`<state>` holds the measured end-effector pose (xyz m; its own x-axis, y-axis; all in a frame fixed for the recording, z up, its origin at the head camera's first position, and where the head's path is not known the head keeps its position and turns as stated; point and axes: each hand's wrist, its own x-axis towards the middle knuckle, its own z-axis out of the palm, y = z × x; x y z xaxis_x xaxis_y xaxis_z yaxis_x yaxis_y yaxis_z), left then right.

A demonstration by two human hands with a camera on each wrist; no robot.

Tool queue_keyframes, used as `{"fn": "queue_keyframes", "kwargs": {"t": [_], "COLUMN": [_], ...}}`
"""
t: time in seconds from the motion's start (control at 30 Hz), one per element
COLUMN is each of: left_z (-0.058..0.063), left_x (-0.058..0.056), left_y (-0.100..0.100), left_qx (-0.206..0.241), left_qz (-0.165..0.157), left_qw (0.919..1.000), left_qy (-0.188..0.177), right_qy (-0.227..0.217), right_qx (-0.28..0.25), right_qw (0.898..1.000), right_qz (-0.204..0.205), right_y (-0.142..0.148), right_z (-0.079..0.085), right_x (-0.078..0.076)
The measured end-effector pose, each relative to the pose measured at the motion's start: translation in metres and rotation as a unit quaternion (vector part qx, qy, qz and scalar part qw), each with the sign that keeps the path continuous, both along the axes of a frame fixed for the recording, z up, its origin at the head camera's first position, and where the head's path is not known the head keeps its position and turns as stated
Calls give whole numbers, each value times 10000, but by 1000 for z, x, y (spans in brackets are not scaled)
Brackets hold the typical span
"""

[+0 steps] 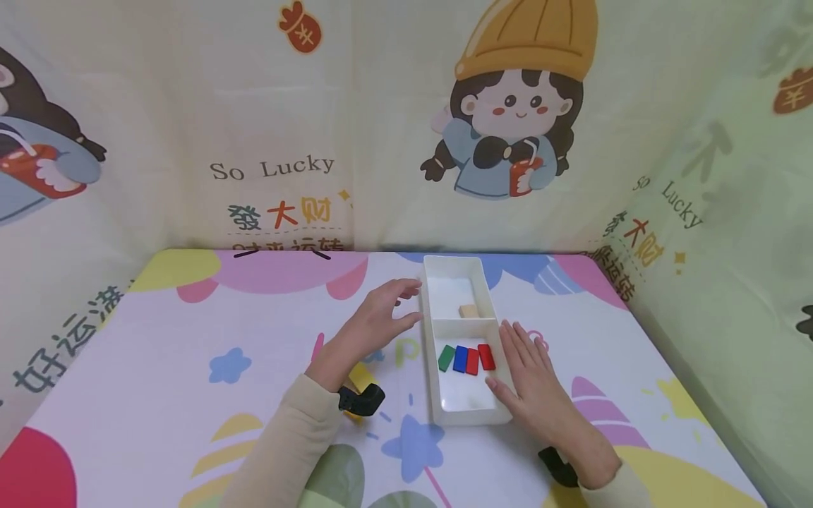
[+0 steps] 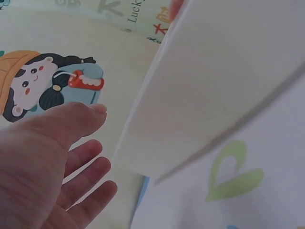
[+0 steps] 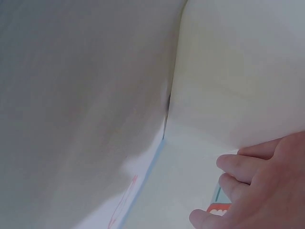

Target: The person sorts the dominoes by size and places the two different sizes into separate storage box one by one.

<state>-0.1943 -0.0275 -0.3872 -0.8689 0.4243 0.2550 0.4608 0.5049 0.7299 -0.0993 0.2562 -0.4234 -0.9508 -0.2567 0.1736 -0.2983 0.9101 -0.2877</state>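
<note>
A long white box with two compartments lies on the table between the hands. In its near compartment are a green block, a blue block and two red blocks, one beside the blue block and one farther right. The far compartment holds a pale wooden block near the divider. My left hand is at the box's left wall, thumb and fingers apart, holding nothing. Along the right wall lies my right hand, its fingers extended. Whether either hand touches the box, I cannot tell.
A printed cloth covers the table. Printed curtains stand behind it and at both sides. Black straps sit on the left wrist and right wrist. A yellow shape is partly hidden by the left wrist.
</note>
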Motion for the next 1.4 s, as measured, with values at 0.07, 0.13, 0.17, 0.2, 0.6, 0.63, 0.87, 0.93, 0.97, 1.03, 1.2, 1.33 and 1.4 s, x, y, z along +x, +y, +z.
{"fn": "queue_keyframes", "kwargs": {"t": [0.07, 0.13, 0.17, 0.2, 0.6, 0.63, 0.87, 0.93, 0.97, 1.03, 1.2, 1.33, 1.4], "left_z": [-2, -4, -5, -6, -20, -21, -26, -28, -30, -33, -41, -45, -46], "left_x": [2, 4, 6, 7, 23, 24, 27, 27, 27, 27, 28, 29, 28], "left_y": [-4, -6, -8, -9, -21, -23, -40, -44, -46, -50, -57, -58, -58], "left_qx": [21, -18, -68, -100, -223, -216, -182, -235, -251, -295, -410, -425, -410], "left_qz": [43, 120, 189, 242, 773, 821, 1074, 1147, 1174, 1219, 1363, 1473, 1534], "left_qw": [10000, 9999, 9997, 9995, 9961, 9955, 9932, 9925, 9922, 9916, 9892, 9870, 9856], "left_qy": [-29, -100, -148, -181, -375, -429, -407, -340, -327, -311, -363, -488, -577], "right_qy": [33, 40, 27, 13, -23, -30, -23, 13, 28, 28, -71, -223, -276], "right_qx": [-40, -70, -76, -79, -55, -58, -76, -101, -104, -107, -80, -25, -14], "right_qw": [10000, 10000, 10000, 10000, 10000, 10000, 10000, 9999, 9999, 9999, 9999, 9997, 9996], "right_qz": [-4, -11, -18, -24, -15, -20, -1, 7, 13, 13, -8, -70, -91], "right_y": [-1, -1, -1, -1, -2, -2, -2, -2, -2, -2, -2, -1, -2], "right_z": [0, 0, 1, 1, -1, -1, -1, -1, -1, -1, -1, 0, 0], "right_x": [0, 0, 0, 0, -1, -1, 0, 1, 1, 0, -1, -1, -1]}}
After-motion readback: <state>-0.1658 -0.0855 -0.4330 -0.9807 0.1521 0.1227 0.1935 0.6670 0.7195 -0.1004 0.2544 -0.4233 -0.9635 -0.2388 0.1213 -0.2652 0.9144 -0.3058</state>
